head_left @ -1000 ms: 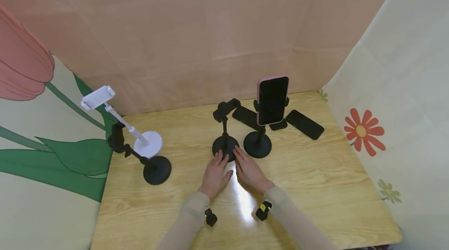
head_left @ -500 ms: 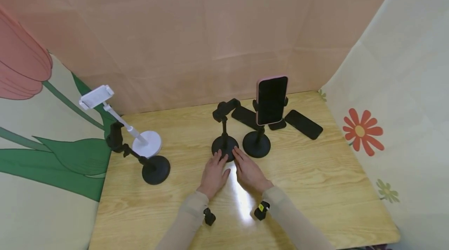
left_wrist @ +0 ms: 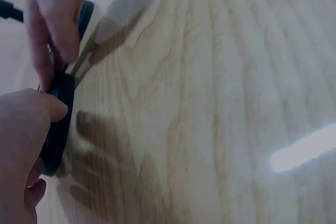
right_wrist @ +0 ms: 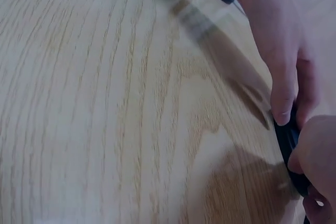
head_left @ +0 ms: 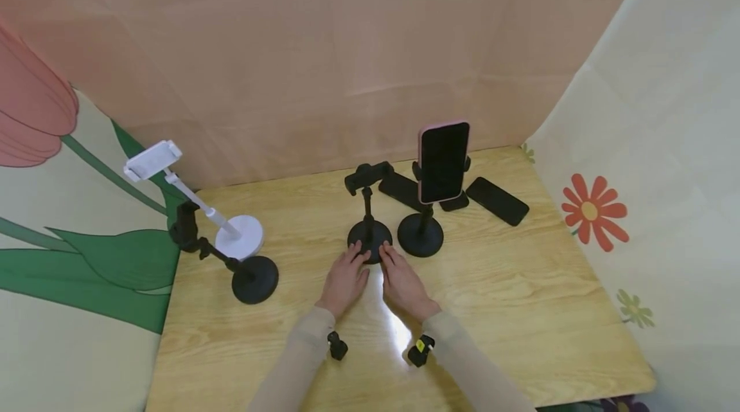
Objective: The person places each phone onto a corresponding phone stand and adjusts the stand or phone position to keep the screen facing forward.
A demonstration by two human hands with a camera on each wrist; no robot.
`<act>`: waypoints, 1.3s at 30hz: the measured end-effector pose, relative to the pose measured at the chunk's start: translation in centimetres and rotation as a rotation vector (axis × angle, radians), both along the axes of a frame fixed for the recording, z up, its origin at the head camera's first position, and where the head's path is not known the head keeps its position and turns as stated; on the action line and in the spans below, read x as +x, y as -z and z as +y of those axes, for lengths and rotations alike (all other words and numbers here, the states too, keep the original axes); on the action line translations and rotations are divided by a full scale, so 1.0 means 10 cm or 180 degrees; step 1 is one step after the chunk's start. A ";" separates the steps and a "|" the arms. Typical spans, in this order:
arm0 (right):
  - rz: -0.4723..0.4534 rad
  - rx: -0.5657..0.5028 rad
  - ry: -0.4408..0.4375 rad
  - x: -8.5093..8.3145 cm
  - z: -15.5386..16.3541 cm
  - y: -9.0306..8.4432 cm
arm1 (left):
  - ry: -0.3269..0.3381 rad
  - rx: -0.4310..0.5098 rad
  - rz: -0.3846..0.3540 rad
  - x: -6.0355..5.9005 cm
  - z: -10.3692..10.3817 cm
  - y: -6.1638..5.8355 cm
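A black phone stand (head_left: 367, 206) with a round base and a bare clamp on top stands upright before me. My left hand (head_left: 342, 281) grips the near left part of its base with the fingers at the rim. On the near right my right hand (head_left: 403, 283) holds the same rim. Both wrist views show the base edge (left_wrist: 59, 139) between the two hands, partly covered by fingers. Just right of it, a second black stand (head_left: 421, 235) carries a pink-edged phone (head_left: 444, 161), screen facing me.
A white phone stand (head_left: 243, 238) and another black stand (head_left: 254, 280) lean toward the left side of the wooden table (head_left: 520, 309). Dark phones lie flat behind and to the right, including a far-right phone (head_left: 497, 200). A pink cloth (head_left: 260, 65) hangs behind.
The middle stand's clamp has turned a little and its base sits slightly farther from me. Both hands stay at the base; my left thumb has drawn in toward the fingers. The view has shifted slightly.
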State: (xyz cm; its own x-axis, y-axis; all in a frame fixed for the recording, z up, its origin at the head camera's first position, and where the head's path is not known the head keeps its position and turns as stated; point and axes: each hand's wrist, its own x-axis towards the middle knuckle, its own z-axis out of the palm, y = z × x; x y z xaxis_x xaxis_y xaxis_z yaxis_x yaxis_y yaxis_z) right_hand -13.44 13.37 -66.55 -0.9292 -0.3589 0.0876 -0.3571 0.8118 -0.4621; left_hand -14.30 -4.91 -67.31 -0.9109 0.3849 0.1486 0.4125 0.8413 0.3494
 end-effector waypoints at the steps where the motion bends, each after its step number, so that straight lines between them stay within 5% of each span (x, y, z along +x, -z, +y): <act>1: -0.0057 0.0038 0.0010 0.00 -0.01 0.00 | 0.0007 0.0034 -0.0034 -0.02 -0.02 0.00; 16: -0.0224 0.0223 0.0097 0.02 -0.07 -0.01 | 0.0107 0.0408 -0.0178 -0.12 -0.11 0.03; 39: -0.0259 0.0439 0.0170 0.06 -0.16 0.02 | 0.0117 0.0556 -0.0303 -0.19 -0.17 0.03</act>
State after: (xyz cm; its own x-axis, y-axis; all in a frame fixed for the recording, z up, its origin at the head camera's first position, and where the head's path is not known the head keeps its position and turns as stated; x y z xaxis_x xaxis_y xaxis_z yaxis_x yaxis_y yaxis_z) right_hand -12.83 11.77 -66.76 -0.9493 -0.3123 -0.0353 -0.2778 0.8863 -0.3706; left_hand -16.22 -6.63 -67.61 -0.9098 0.3941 0.1300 0.4000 0.7494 0.5276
